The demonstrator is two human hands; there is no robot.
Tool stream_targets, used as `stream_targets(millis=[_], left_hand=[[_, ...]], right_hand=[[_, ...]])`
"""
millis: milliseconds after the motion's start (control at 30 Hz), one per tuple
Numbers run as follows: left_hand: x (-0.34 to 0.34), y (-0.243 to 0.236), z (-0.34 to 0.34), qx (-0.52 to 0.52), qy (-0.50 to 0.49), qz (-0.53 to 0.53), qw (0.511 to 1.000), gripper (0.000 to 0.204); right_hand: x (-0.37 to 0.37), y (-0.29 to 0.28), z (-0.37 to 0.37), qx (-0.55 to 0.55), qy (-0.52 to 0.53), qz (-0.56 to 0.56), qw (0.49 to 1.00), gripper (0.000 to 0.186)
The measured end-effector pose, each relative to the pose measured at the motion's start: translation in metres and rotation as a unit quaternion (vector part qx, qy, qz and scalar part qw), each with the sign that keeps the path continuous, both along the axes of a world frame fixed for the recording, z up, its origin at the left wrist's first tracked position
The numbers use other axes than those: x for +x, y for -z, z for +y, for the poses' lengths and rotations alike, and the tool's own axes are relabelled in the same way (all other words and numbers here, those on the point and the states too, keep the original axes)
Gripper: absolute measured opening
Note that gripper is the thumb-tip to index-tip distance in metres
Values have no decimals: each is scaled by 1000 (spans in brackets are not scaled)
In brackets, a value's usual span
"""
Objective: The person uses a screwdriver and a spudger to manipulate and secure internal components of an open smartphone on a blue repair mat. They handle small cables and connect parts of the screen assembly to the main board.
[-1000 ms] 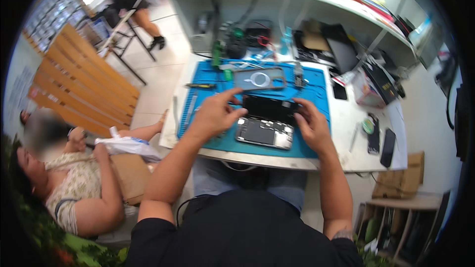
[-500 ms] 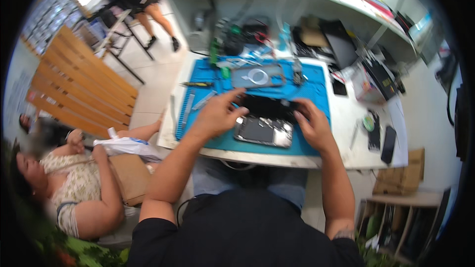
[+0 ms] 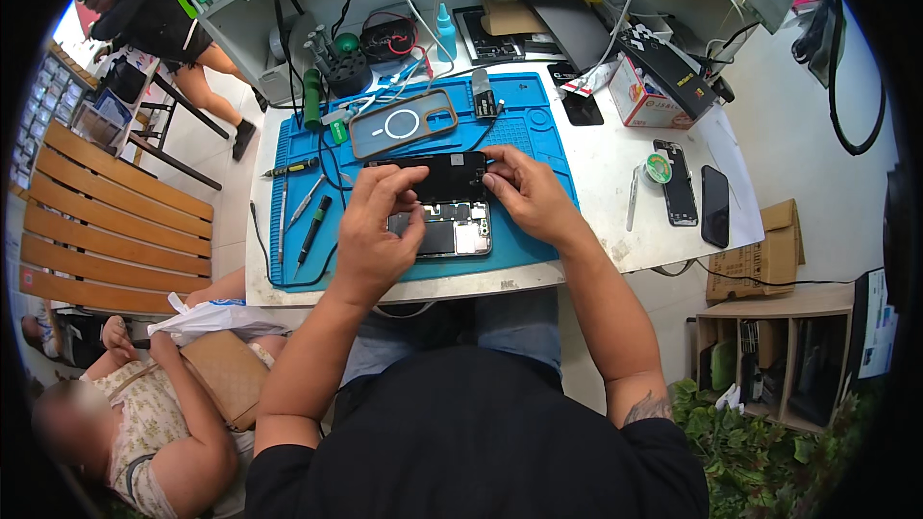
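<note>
A smartphone body with its insides exposed (image 3: 440,236) lies on the blue repair mat (image 3: 548,142) in front of me. Just beyond it is a black phone screen panel (image 3: 450,173), along the body's far edge. My right hand (image 3: 527,194) pinches the panel's right end between thumb and fingers. Over the left end of the panel and body is my left hand (image 3: 383,219), its fingers bent and apart, with nothing visible between them. That hand hides the left ends of both parts.
A brown-edged phone case (image 3: 404,125) lies behind the panel. Screwdrivers (image 3: 313,231) and a black cable are at the mat's left. On the right are two dark phone parts (image 3: 680,183), a small green-lidded tub (image 3: 659,168) and a box (image 3: 656,96). A person (image 3: 183,384) sits at left.
The view has shifted, so the bench sits further left in the picture. My left hand has come further over the panel, its fingers more bent. My right hand stays at the panel's right end.
</note>
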State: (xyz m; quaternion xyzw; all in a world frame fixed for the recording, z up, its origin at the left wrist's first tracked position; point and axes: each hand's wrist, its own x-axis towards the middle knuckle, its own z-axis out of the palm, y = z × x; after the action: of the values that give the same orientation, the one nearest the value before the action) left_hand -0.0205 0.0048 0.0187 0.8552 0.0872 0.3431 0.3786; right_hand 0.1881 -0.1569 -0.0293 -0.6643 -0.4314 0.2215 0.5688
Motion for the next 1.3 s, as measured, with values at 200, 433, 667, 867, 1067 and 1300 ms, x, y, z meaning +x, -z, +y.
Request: stream_targets(millis=[200,433,667,867,1067,1300], left_hand=[[16,7,-11,-25,0,15,1000,42],[27,10,-21,-44,23,33,998,31],[39,17,-28,-18,11,41,999,27],[43,16,-33,-8,-15,37,999,26],[44,20,-38,2,-28,35,999,27],[42,19,-46,2,-43,33,999,27]], right_hand=[[-2,-1,2,29,-4,30,999,30],[-1,1,2,34,5,28,999,30],[0,6,4,42,4,46,998,30],[-1,-2,2,36,3,35,999,30],[0,2,3,43,2,28,999,30],[0,-1,3,45,-1,23,999,29]])
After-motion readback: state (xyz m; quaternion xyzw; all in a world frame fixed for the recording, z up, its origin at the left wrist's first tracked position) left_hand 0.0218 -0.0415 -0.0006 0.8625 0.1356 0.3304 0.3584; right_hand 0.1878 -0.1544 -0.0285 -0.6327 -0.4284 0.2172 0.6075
